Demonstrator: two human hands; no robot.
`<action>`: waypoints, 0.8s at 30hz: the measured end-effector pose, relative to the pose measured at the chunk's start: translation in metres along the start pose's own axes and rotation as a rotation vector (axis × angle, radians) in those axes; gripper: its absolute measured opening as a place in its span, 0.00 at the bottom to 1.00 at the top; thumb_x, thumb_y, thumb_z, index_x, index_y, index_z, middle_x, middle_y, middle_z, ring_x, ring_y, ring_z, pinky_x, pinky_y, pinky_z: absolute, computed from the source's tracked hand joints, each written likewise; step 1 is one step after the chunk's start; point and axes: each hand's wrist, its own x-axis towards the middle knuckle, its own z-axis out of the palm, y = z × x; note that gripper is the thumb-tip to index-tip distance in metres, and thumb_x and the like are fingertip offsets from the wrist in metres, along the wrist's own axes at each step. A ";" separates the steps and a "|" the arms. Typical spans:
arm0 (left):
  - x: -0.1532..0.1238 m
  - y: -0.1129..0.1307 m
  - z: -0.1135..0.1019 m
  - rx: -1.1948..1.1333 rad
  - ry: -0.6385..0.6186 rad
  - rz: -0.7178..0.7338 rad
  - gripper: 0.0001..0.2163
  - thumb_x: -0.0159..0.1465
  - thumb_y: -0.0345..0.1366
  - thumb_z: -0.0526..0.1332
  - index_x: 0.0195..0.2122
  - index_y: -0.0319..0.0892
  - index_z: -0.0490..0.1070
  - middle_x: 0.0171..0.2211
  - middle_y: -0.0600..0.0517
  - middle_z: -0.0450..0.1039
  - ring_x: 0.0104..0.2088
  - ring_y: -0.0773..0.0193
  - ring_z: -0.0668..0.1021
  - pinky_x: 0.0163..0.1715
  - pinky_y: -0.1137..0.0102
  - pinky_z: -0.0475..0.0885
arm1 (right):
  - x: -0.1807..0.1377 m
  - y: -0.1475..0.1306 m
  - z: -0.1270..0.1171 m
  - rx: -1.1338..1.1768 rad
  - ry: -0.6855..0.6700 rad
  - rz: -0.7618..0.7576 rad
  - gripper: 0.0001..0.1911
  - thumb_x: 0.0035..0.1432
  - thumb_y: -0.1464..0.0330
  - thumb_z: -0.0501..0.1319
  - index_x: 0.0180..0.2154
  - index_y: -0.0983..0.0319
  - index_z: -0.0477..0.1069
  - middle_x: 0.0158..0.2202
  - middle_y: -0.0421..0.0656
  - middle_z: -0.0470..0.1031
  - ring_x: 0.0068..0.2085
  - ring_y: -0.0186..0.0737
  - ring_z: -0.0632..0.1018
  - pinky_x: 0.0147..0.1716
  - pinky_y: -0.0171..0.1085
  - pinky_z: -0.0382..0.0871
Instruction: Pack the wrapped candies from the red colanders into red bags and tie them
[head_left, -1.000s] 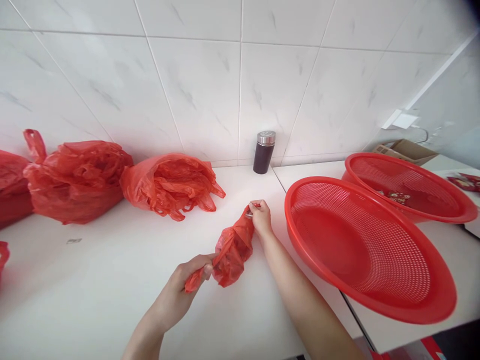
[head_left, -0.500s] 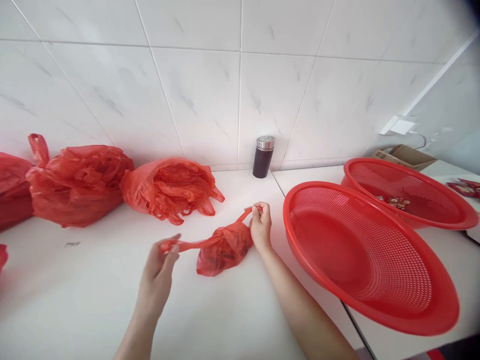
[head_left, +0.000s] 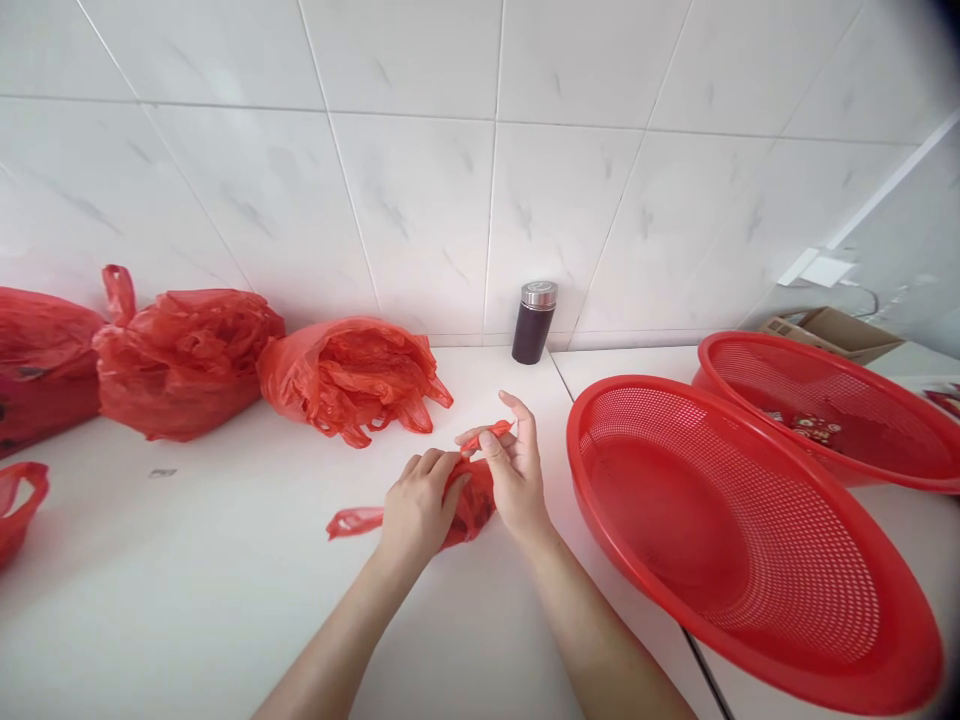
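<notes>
Small red bag [head_left: 471, 508] midway between back and front edges of the worktop [head_left: 225, 600]: thin, light, limp, slippery film, best taken by its twisted handles. Left hand [head_left: 416, 510] curled over the bundle, right hand [head_left: 517, 480] pinching one handle. Earlier stretched apart between both hands; now gathered close.

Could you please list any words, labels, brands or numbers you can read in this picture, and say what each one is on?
Nothing here can be read.
Small packets in the far red basket: some print, too small and blurred to read.
Dark flask, cardboard box, and the small red bag held by the left hand and right hand: no print visible.
</notes>
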 end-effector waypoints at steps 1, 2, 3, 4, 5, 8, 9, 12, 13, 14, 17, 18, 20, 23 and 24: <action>0.001 0.001 0.002 -0.011 -0.005 -0.003 0.13 0.66 0.34 0.51 0.48 0.45 0.72 0.42 0.47 0.75 0.42 0.53 0.74 0.35 0.64 0.67 | -0.002 -0.001 0.001 0.023 -0.028 0.020 0.23 0.66 0.64 0.54 0.60 0.53 0.52 0.36 0.40 0.79 0.39 0.37 0.79 0.45 0.43 0.73; 0.002 0.002 0.005 -0.027 -0.008 -0.008 0.13 0.66 0.33 0.51 0.48 0.45 0.72 0.42 0.47 0.75 0.43 0.53 0.74 0.36 0.64 0.67 | -0.004 -0.001 0.003 0.044 -0.058 0.038 0.24 0.66 0.64 0.54 0.60 0.53 0.51 0.36 0.39 0.79 0.40 0.37 0.80 0.46 0.44 0.73; 0.002 0.001 0.007 -0.046 -0.009 -0.016 0.14 0.66 0.32 0.51 0.49 0.45 0.71 0.43 0.46 0.74 0.43 0.54 0.74 0.36 0.64 0.67 | -0.007 -0.001 0.005 0.063 -0.096 0.051 0.25 0.66 0.64 0.54 0.61 0.52 0.50 0.36 0.39 0.79 0.40 0.37 0.80 0.46 0.44 0.73; 0.002 0.000 0.010 -0.068 -0.008 -0.028 0.14 0.66 0.31 0.50 0.48 0.45 0.71 0.43 0.46 0.74 0.43 0.54 0.75 0.36 0.65 0.67 | -0.010 -0.001 0.007 0.078 -0.143 0.056 0.25 0.66 0.64 0.54 0.62 0.52 0.49 0.37 0.39 0.79 0.40 0.38 0.80 0.47 0.44 0.73; 0.002 -0.002 0.012 -0.091 -0.007 -0.044 0.14 0.65 0.31 0.50 0.47 0.45 0.72 0.43 0.46 0.74 0.42 0.54 0.75 0.35 0.65 0.66 | -0.012 0.000 0.010 0.084 -0.200 0.052 0.25 0.67 0.65 0.54 0.62 0.51 0.49 0.38 0.39 0.79 0.42 0.38 0.80 0.47 0.45 0.72; 0.001 -0.012 0.017 -0.179 -0.014 -0.108 0.11 0.62 0.29 0.52 0.37 0.43 0.74 0.34 0.46 0.75 0.34 0.57 0.76 0.30 0.67 0.65 | -0.017 0.005 0.015 -0.001 -0.340 -0.023 0.27 0.68 0.65 0.52 0.64 0.50 0.45 0.43 0.42 0.78 0.46 0.38 0.78 0.50 0.46 0.70; 0.000 -0.016 0.017 -0.217 -0.013 -0.131 0.10 0.62 0.29 0.52 0.35 0.43 0.73 0.32 0.47 0.75 0.31 0.58 0.76 0.29 0.67 0.65 | -0.018 0.007 0.014 -0.076 -0.344 -0.058 0.28 0.68 0.66 0.51 0.65 0.50 0.43 0.48 0.43 0.76 0.48 0.38 0.77 0.51 0.46 0.69; 0.000 -0.023 0.014 -0.360 0.018 -0.190 0.07 0.64 0.34 0.53 0.35 0.43 0.70 0.30 0.51 0.74 0.28 0.62 0.75 0.29 0.69 0.68 | -0.016 0.016 0.005 -0.401 -0.283 -0.089 0.36 0.65 0.64 0.55 0.67 0.51 0.39 0.60 0.47 0.65 0.55 0.42 0.72 0.55 0.48 0.65; -0.001 -0.024 0.013 -0.408 0.031 -0.203 0.08 0.65 0.37 0.52 0.36 0.44 0.69 0.30 0.52 0.73 0.29 0.62 0.75 0.30 0.69 0.69 | -0.016 0.020 0.000 -0.508 -0.283 -0.069 0.38 0.63 0.62 0.58 0.67 0.52 0.39 0.61 0.48 0.63 0.56 0.45 0.71 0.55 0.49 0.64; -0.001 -0.025 0.012 -0.451 0.040 -0.213 0.09 0.66 0.41 0.51 0.36 0.44 0.68 0.30 0.53 0.73 0.29 0.63 0.75 0.30 0.70 0.70 | -0.016 0.024 -0.004 -0.603 -0.310 -0.045 0.41 0.60 0.59 0.61 0.67 0.53 0.41 0.61 0.49 0.63 0.57 0.47 0.69 0.55 0.50 0.63; -0.004 -0.027 0.013 -0.519 0.061 -0.242 0.16 0.68 0.47 0.47 0.34 0.43 0.67 0.28 0.54 0.71 0.28 0.64 0.74 0.29 0.71 0.71 | -0.016 0.035 -0.016 -0.808 -0.452 -0.037 0.36 0.54 0.57 0.66 0.61 0.57 0.57 0.52 0.48 0.71 0.53 0.50 0.71 0.53 0.50 0.63; -0.005 -0.028 0.015 -0.517 0.075 -0.255 0.17 0.68 0.48 0.47 0.33 0.43 0.66 0.28 0.54 0.71 0.28 0.64 0.74 0.29 0.71 0.70 | -0.017 0.039 -0.018 -0.858 -0.474 -0.060 0.31 0.54 0.59 0.66 0.57 0.58 0.62 0.48 0.47 0.73 0.50 0.48 0.72 0.52 0.49 0.63; -0.007 -0.029 0.018 -0.472 0.116 -0.279 0.17 0.68 0.48 0.47 0.33 0.43 0.67 0.29 0.52 0.71 0.30 0.62 0.74 0.31 0.69 0.70 | -0.017 0.045 -0.020 -0.926 -0.461 -0.100 0.16 0.57 0.67 0.64 0.47 0.59 0.68 0.41 0.44 0.75 0.43 0.45 0.73 0.49 0.46 0.64; -0.010 -0.029 0.022 -0.350 0.162 -0.283 0.16 0.68 0.46 0.47 0.34 0.43 0.69 0.32 0.50 0.71 0.34 0.59 0.73 0.36 0.65 0.66 | -0.017 0.052 -0.019 -0.955 -0.385 -0.106 0.11 0.56 0.79 0.57 0.40 0.60 0.70 0.38 0.43 0.75 0.40 0.42 0.72 0.46 0.43 0.64; -0.011 -0.028 0.023 -0.313 0.164 -0.278 0.15 0.68 0.44 0.47 0.35 0.43 0.70 0.32 0.50 0.71 0.33 0.58 0.73 0.36 0.65 0.65 | -0.017 0.053 -0.019 -0.955 -0.364 -0.102 0.13 0.56 0.80 0.55 0.40 0.61 0.70 0.38 0.43 0.75 0.40 0.42 0.72 0.46 0.42 0.64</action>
